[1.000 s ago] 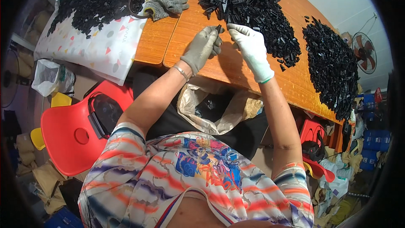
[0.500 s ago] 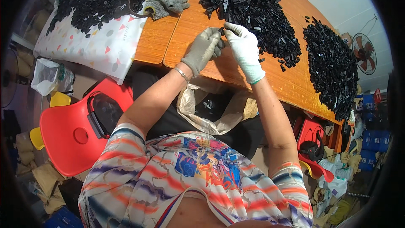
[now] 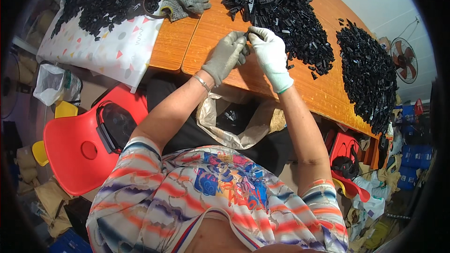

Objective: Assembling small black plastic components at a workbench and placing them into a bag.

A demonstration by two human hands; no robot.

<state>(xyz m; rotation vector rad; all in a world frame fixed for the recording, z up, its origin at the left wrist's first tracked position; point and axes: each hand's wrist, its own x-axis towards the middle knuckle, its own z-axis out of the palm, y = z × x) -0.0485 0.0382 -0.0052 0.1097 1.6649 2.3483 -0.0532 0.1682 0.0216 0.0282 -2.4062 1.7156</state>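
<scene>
Head view, looking down. Both forearms rise from the lower edge and converge over the near edge of the orange wooden tabletop (image 3: 211,28).

Left hand (image 3: 226,55): grey knit glove, wrist bent slightly, metal bracelet (image 3: 202,82) on the wrist. Fingers curled inward, tips meeting the right hand's.

Right hand (image 3: 269,56): white knit glove, forearm nearly straight, hand tilted toward the left. Fingers narrow, pinched together with the left fingers on 1 small black plastic part (image 3: 247,33); its shape is too small to tell.

The part sits between the 2 sets of fingertips, just above the tabletop, at the near edge of the large central pile of black parts (image 3: 281,9).

Other items: a 2nd pile of black parts (image 3: 368,72) well apart to the right; a 3rd pile (image 3: 101,2) on a white patterned cloth (image 3: 112,51) at left; a spare pair of grey gloves (image 3: 187,0) lying beside that cloth. Below the tabletop edge, an open crumpled bag (image 3: 234,122) between the arms. Red plastic chair (image 3: 82,147) at the person's left.
</scene>
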